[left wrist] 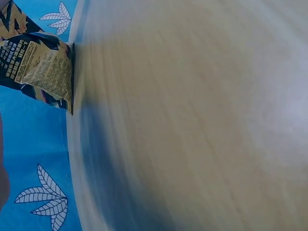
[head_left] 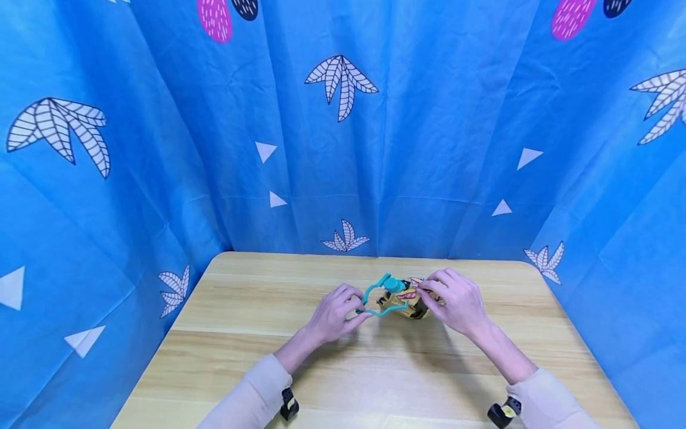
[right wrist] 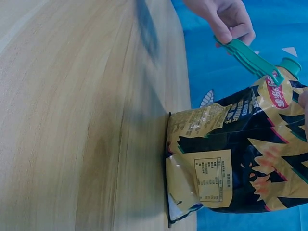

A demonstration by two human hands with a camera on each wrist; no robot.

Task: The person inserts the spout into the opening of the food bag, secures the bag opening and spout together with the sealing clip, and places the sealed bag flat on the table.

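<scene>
A gold and black snack bag [head_left: 417,310] with a red label stands near the table's middle. My right hand [head_left: 454,298] pinches its top edge between thumb and fingers. My left hand [head_left: 333,314] holds one end of a teal bag clip [head_left: 393,309], whose two curved arms are spread apart. The clip's round cap [head_left: 395,285] is beside the top of the bag. In the right wrist view, the left hand [right wrist: 226,21] pinches the green clip [right wrist: 252,58] by its far end. In the left wrist view, only part of the bag [left wrist: 41,65] shows at upper left.
The light wooden table [head_left: 241,357] has rounded back corners. Blue patterned curtains [head_left: 418,149] hang close behind it and along both sides. A black wrist device [head_left: 289,404] is on the left wrist, and another [head_left: 504,412] on the right.
</scene>
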